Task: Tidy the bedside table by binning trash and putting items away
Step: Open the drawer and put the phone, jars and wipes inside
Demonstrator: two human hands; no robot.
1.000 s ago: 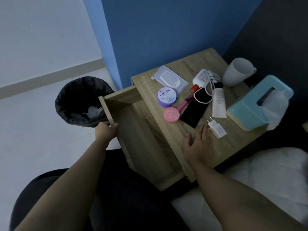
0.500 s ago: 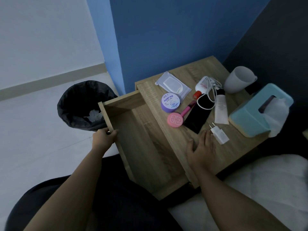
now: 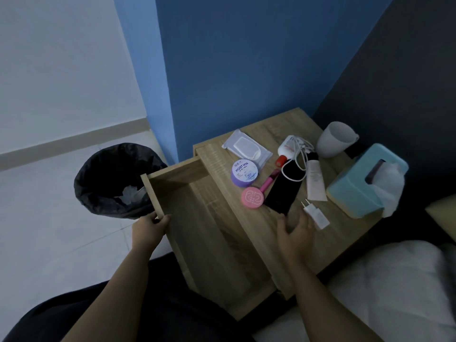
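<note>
While the drawer [image 3: 212, 233] stands pulled out and bare inside, the entries run from largest to smallest.

Table [image 3: 345, 245] — wood-grain top, goods crowded toward the far half.

Drawer — rigid board, likely to slide easily; left hand [image 3: 148, 229] is clamped on its front corner edge, thumb over the rim.

Bin [image 3: 111, 178] — on the floor just beside the drawer, black liner, some pale waste inside.

Tissue box [image 3: 355, 191] — teal, at the right edge, a tissue standing out of the slot; probably light and stiff, best taken by its sides.

Cup [image 3: 333, 139] — white, tipped on its side at the back; hard, likely light, grip round the body.

Wipes pack [image 3: 246, 148] — soft and flat, pinch at an edge.

Phone [image 3: 283, 191] — dark slab, smooth and probably slippery, fragile face; take by the long edges. A white cable [image 3: 298, 154] loops over its far end, so it may drag.

Tube [image 3: 314, 180] — white, squeezable, hold mid-body.

Jar [image 3: 244, 172] — purple, lidded, rigid; grip round the rim.

Pink case [image 3: 253, 197] — round, flat, touching the phone's side.

Charger [image 3: 315, 213] — white plug, hard, small, prongs up-table; pinch the body.

Right hand [image 3: 294, 233] — fingers apart, holding nothing, at the phone's near end and just beside the charger.
</note>
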